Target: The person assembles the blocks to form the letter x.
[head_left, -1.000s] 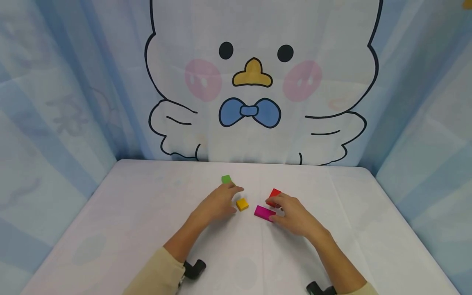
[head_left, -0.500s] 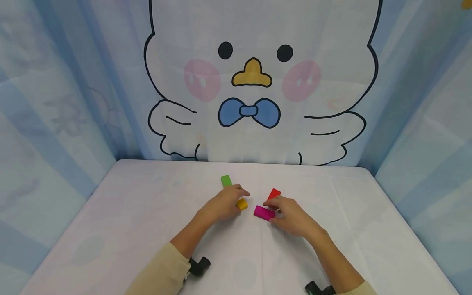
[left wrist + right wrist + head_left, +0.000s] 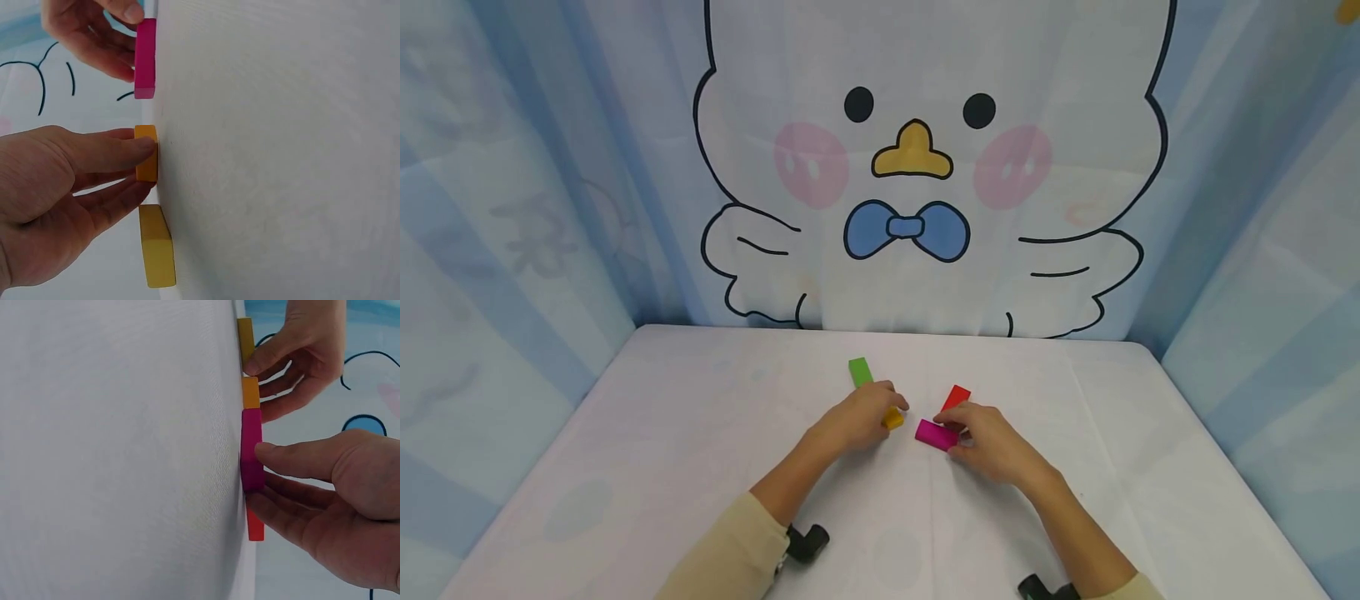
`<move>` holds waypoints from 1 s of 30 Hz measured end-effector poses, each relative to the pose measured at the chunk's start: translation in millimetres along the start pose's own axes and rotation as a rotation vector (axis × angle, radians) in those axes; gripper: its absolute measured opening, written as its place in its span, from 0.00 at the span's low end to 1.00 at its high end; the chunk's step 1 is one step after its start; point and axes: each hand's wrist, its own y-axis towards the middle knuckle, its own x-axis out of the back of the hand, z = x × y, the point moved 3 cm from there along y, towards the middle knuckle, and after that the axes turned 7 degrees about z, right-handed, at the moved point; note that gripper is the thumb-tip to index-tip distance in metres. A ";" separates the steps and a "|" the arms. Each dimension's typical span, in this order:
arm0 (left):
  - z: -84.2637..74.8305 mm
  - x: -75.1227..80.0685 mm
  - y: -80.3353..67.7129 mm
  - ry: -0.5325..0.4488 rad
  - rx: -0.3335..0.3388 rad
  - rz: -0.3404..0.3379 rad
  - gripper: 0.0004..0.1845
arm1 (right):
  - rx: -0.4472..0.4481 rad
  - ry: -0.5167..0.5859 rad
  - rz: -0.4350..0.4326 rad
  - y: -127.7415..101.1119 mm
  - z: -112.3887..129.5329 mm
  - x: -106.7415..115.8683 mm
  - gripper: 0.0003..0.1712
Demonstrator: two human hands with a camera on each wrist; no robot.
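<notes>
On the white table [image 3: 700,467] my left hand [image 3: 886,408] pinches a small yellow block [image 3: 894,421] between thumb and fingers; the left wrist view shows the thumb tip on the yellow block [image 3: 147,161]. Just beyond it lies a green block [image 3: 860,371], which looks yellowish in the wrist views [image 3: 156,247]. My right hand [image 3: 958,429] pinches a flat magenta block [image 3: 928,432], thumb on one long side, fingers on the other [image 3: 251,447]. A red block [image 3: 957,396] lies behind the right fingers, partly hidden. All blocks rest on the table.
A cloth backdrop with a cartoon bird [image 3: 917,167] closes off the far edge, and blue curtains stand at both sides. Black wrist mounts [image 3: 808,542] sit near the front edge. The table's bare cloth spreads left and right of the blocks.
My left hand left the green block, drew back to the yellow block and closed its fingers on it. The right hand tightened on the magenta block, which shifted slightly left.
</notes>
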 end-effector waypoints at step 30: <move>-21.7 -5.3 -28.6 0.073 -0.076 0.046 0.13 | 0.003 -0.048 -0.006 5.4 8.4 0.2 0.23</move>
